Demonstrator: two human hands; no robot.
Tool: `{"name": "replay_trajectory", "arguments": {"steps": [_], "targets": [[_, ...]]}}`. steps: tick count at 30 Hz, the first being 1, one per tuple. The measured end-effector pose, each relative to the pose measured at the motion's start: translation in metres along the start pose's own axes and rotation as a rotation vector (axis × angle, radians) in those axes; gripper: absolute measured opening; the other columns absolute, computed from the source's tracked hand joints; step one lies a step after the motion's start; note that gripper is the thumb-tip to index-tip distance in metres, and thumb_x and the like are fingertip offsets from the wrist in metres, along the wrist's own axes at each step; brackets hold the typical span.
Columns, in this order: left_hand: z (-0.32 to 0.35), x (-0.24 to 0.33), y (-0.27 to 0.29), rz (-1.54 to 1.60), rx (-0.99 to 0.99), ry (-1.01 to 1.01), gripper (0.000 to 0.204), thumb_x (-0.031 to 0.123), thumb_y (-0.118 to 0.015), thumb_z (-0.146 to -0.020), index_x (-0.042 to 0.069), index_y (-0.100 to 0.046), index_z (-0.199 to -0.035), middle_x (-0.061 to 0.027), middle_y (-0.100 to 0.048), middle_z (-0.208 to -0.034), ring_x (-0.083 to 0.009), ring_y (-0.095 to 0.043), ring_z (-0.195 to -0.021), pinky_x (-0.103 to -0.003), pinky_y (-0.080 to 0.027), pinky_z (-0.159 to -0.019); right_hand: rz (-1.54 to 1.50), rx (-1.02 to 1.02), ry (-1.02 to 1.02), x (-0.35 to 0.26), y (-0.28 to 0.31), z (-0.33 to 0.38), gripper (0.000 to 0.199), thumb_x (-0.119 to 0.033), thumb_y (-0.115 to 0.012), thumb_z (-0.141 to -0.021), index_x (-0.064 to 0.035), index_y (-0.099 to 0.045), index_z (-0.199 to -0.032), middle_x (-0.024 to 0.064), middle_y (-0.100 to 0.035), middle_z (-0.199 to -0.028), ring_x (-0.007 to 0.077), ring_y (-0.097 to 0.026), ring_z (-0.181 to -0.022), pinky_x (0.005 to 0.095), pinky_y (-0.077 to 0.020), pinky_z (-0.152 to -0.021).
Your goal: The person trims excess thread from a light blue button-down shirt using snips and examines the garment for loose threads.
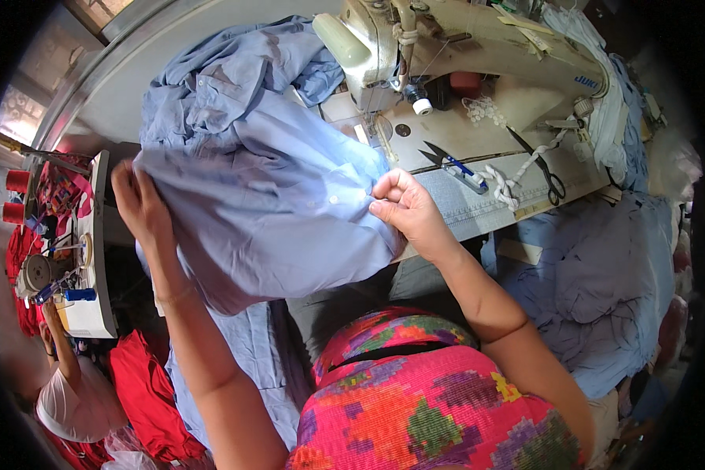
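Note:
A light blue shirt (266,207) with white buttons hangs spread between my two hands, over my lap and the front edge of the sewing table. My right hand (406,205) pinches the edge of its button band between thumb and fingers, beside a small white button (334,199). At the shirt's far left side, my left hand (142,207) has its fingers bent over the cloth, gripping it; part of that grip is hidden. Behind the shirt stands the sewing machine (486,47), its needle area just beyond my right hand.
Thread snips (454,168), black scissors (552,180) and a knotted white cloth strip (509,184) lie on the table at right. Loose white buttons (484,112) sit under the machine arm. Blue garments (587,282) are heaped right. Another person (78,399) sits at lower left.

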State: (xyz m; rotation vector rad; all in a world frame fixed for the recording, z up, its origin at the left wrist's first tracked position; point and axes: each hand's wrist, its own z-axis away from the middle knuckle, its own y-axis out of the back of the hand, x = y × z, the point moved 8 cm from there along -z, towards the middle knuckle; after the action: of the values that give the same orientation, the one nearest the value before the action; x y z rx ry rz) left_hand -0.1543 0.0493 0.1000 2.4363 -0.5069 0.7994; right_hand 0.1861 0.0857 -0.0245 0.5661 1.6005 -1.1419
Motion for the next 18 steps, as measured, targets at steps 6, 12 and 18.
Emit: {"name": "replay_trajectory", "arguments": {"steps": [6, 12, 18], "targets": [[-0.053, 0.076, -0.017, 0.318, 0.207, -0.193, 0.018, 0.008, -0.044, -0.094, -0.002, -0.053, -0.106, -0.0055, -0.055, -0.095, -0.0122, -0.050, -0.088, -0.023, -0.039, -0.081, -0.517, -0.172, -0.166, -0.001, -0.001, 0.004, 0.051, 0.004, -0.053, -0.078, -0.0023, -0.041, -0.127, 0.0082, -0.048, -0.121, 0.0137, -0.047, -0.110, 0.0270, -0.0395, -0.094], [0.030, -0.068, -0.012, -0.424, -0.273, 0.079, 0.024, 0.004, -0.052, -0.085, -0.003, -0.052, -0.108, -0.0167, -0.056, -0.099, -0.0256, -0.054, -0.098, -0.035, -0.041, -0.086, -0.140, -0.027, 0.049, -0.028, 0.002, 0.003, 0.056, 0.003, -0.047, -0.080, 0.0017, -0.033, -0.134, 0.0110, -0.040, -0.133, 0.0125, -0.045, -0.114, 0.0242, -0.0354, -0.096], [0.115, 0.089, -0.067, -0.030, -0.514, -0.114, 0.055, 0.013, -0.069, -0.075, -0.002, -0.044, -0.122, -0.0192, -0.045, -0.126, -0.0338, -0.043, -0.118, -0.040, -0.034, -0.099, 0.173, -0.008, 0.092, -0.032, 0.005, 0.002, 0.054, 0.005, -0.043, -0.082, 0.0021, -0.033, -0.135, 0.0072, -0.039, -0.135, 0.0121, -0.039, -0.118, 0.0247, -0.0300, -0.099]]}}
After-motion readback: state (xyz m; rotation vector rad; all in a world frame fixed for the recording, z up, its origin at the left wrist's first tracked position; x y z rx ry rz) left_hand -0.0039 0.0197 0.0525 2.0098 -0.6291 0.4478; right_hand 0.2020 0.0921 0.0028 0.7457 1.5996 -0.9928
